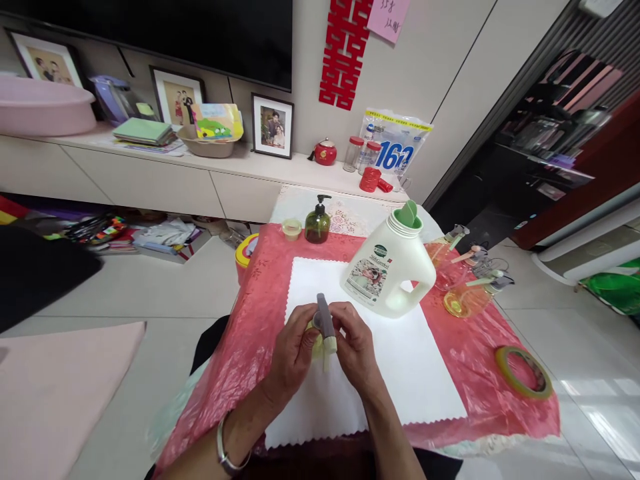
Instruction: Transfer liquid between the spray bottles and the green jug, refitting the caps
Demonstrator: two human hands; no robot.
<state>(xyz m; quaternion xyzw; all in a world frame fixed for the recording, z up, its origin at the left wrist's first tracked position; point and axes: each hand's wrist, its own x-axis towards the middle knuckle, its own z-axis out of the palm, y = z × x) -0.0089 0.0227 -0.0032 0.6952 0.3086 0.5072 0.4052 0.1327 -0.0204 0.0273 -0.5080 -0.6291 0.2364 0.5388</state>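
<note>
Over the white scalloped sheet (pixel 395 387), my two hands meet around a small spray bottle. My left hand (pixel 291 350) is closed around its pale yellow-green body (pixel 317 348), which the fingers largely hide. The fingers of my right hand (pixel 357 347) are closed at the right side of its grey spray head (pixel 326 317), which has a pale nozzle end. Just beyond stands a large white detergent jug (pixel 385 267), uncapped, with a green spout showing in its mouth. Behind the sheet are a dark green pump bottle (pixel 318 223) and a small pale cup (pixel 291 229).
Several spray bottles with coloured liquid (pixel 470 299) stand at the table's right side. A roll of tape (pixel 523 372) lies near the right front corner. Red plastic (pixel 235 360) covers the table. Behind it, a low cabinet (pixel 165 170) carries jars, frames and a basket.
</note>
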